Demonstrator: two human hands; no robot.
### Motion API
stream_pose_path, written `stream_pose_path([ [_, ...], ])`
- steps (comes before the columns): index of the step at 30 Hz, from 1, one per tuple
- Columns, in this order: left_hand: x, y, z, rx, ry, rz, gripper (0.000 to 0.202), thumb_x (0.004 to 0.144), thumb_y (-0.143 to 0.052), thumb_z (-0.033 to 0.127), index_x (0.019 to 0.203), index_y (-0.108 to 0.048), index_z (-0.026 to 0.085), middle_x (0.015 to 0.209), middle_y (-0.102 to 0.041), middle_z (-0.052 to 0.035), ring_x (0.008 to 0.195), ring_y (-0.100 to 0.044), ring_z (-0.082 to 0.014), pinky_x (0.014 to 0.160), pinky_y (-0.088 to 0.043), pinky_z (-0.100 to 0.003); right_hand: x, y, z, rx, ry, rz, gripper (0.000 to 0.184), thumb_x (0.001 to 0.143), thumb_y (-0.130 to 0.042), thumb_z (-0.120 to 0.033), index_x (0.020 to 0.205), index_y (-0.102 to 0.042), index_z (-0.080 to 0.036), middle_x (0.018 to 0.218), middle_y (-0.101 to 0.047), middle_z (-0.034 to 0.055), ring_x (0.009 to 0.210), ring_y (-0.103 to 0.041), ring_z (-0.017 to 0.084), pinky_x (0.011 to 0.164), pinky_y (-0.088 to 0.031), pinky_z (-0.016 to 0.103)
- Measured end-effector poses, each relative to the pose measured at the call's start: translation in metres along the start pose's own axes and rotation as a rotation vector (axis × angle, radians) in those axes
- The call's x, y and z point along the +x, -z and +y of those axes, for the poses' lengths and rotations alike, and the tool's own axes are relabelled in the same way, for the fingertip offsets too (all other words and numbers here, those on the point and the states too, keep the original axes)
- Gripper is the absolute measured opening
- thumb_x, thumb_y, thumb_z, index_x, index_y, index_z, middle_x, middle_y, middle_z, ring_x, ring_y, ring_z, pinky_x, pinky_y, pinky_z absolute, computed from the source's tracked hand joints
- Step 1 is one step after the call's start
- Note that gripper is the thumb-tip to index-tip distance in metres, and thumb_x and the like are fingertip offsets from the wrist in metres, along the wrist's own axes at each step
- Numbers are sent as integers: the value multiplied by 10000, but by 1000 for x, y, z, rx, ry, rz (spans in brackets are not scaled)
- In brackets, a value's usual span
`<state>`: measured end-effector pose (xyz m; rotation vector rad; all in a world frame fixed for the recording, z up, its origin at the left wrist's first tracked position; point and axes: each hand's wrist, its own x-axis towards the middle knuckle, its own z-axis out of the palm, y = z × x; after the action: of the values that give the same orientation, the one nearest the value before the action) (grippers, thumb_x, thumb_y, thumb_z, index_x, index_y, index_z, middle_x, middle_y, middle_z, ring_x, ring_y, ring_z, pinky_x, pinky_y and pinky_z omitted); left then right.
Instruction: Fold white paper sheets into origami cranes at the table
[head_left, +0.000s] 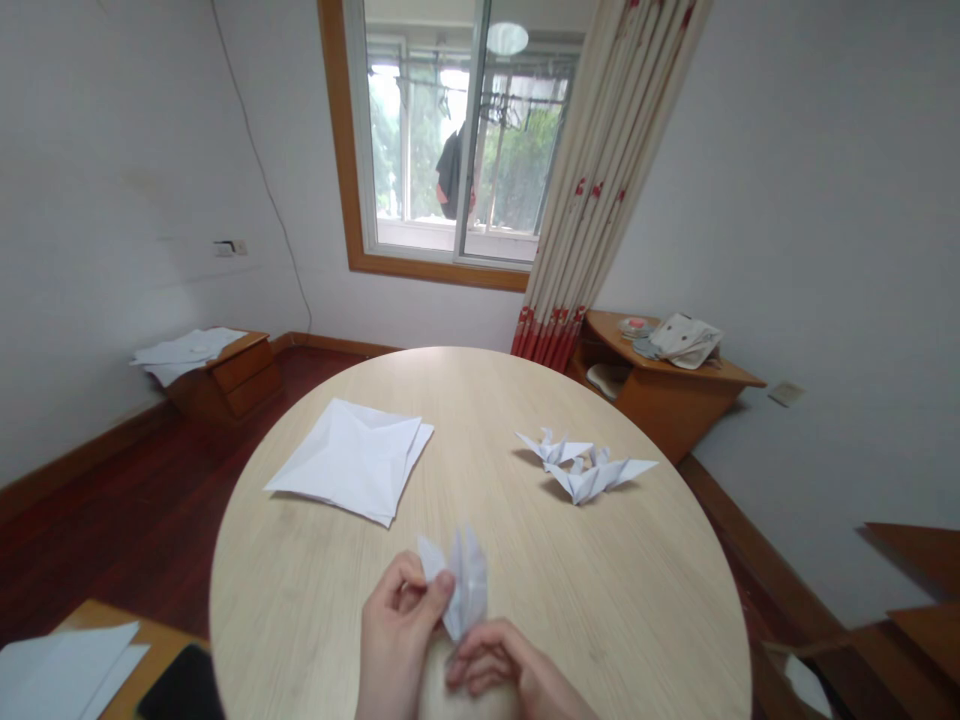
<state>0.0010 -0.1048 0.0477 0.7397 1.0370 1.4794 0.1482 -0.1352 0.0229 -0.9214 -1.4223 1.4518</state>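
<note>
A partly folded piece of white origami paper (470, 585) is held up over the near part of the round table (480, 385), its narrow points upward. My left hand (401, 610) pinches its left side between thumb and fingers. At its lower tip, the curled fingers of my right hand (499, 660) are closed; they seem to grip that tip, though the contact is partly hidden and slightly blurred. Finished paper cranes (592, 480) with spread wings stand close together on the right of the table. A stack of creased white paper sheets (352, 455) lies on the left.
A small wooden cabinet (240, 375) with papers on it stands at the back left. More paper (67, 670) and a black object (184, 685) rest on a wooden surface at the lower left. A corner desk (660, 400) holds a cloth bag (686, 340).
</note>
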Motion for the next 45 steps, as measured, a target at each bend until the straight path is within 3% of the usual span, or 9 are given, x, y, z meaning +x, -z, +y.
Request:
stream_pose_path([
  [4, -7, -1, 0, 187, -179, -130, 460, 653, -801, 491, 480, -522, 169, 565, -501, 12, 549, -486, -125, 532, -419, -219, 12, -3, 15, -277, 100, 93, 370, 775, -647, -549, 890, -624, -198, 696, -670, 14, 586, -606, 161, 528, -425, 228],
  [9, -13, -1, 13, -12, 65, -202, 508, 601, -821, 539, 522, -500, 154, 582, -514, 11, 573, -505, -123, 572, -442, -225, 11, 8, -2, -544, 321, 266, 409, 966, -405, -414, 674, -598, -202, 623, -608, 20, 560, -555, 155, 530, -425, 240],
  [13, -12, -1, 9, -140, 273, -100, 445, 650, -795, 523, 769, -571, 158, 735, -619, -22, 672, -605, -174, 606, -494, -265, -1, 7, 3, -485, 325, 526, 315, 919, -508, -468, 834, -696, -231, 711, -677, 59, 704, -631, 233, 631, -504, 289],
  [17, -9, 0, -16, 83, 123, 70, 464, 604, -826, 419, 884, -553, 168, 874, -651, -72, 818, -653, -247, 689, -536, -335, -4, -7, 13, -420, 269, 770, 295, 902, -553, -459, 1028, -691, -230, 885, -695, 82, 922, -633, 270, 736, -525, 303],
  [20, -13, 2, -27, 258, -240, 212, 523, 617, -806, 262, 1067, -548, 197, 1191, -580, -117, 1153, -547, -272, 968, -447, -396, 3, -18, 10, -449, 328, 759, 319, 965, -437, -431, 1043, -681, -241, 1026, -646, 102, 954, -624, 241, 796, -519, 312],
  [22, -16, 2, -23, 311, -347, 47, 306, 736, -711, 279, 1012, -605, 199, 1191, -594, -126, 1168, -544, -273, 985, -436, -390, 8, -21, 4, -484, 375, 734, 313, 972, -425, -411, 1025, -681, -238, 1045, -628, 114, 941, -624, 240, 798, -521, 328],
  [26, -17, 0, -1, 385, -336, -347, 129, 732, -712, 291, 809, -672, 196, 1058, -686, -127, 992, -651, -288, 831, -529, -346, 9, -16, -6, -540, 370, 692, 284, 965, -448, -386, 977, -682, -224, 969, -654, 106, 881, -638, 232, 785, -524, 324],
  [35, -11, -2, 13, 582, -509, -287, 203, 748, -659, 150, 561, -618, 217, 1004, -727, -121, 960, -665, -295, 835, -511, -378, 10, -6, -27, -707, 535, 564, 204, 924, -511, -205, 820, -686, -219, 817, -705, 83, 761, -685, 211, 693, -555, 277],
  [45, -16, -1, 3, 494, -463, -292, 225, 771, -641, 135, 572, -554, 195, 736, -633, -51, 688, -623, -184, 640, -478, -252, 11, -4, -33, -381, 309, 465, 355, 843, -625, -353, 539, -554, -185, 576, -576, 10, 545, -556, 147, 520, -456, 230],
])
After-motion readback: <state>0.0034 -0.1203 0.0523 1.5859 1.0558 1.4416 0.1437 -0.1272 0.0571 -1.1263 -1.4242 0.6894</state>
